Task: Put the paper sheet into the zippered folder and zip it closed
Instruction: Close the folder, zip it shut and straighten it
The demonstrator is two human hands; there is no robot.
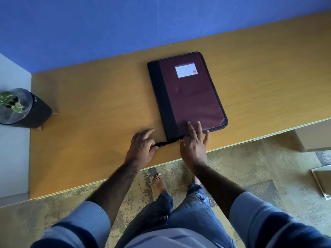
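A maroon zippered folder [189,93] with a black spine and a white label lies flat and closed on the wooden table [89,104]. A black strap [163,143] sticks out from its near left corner. My left hand [143,145] pinches the end of that strap. My right hand [194,144] rests on the folder's near edge, thumb and forefinger at the small metal zipper pull [179,140], the other fingers spread on the cover. No paper sheet is in sight.
A dark pot with a small green plant [19,108] stands at the table's left end. A blue wall [125,24] runs behind the table. The table's front edge passes just below my hands. A pale tray-like object [322,179] lies on the floor at right.
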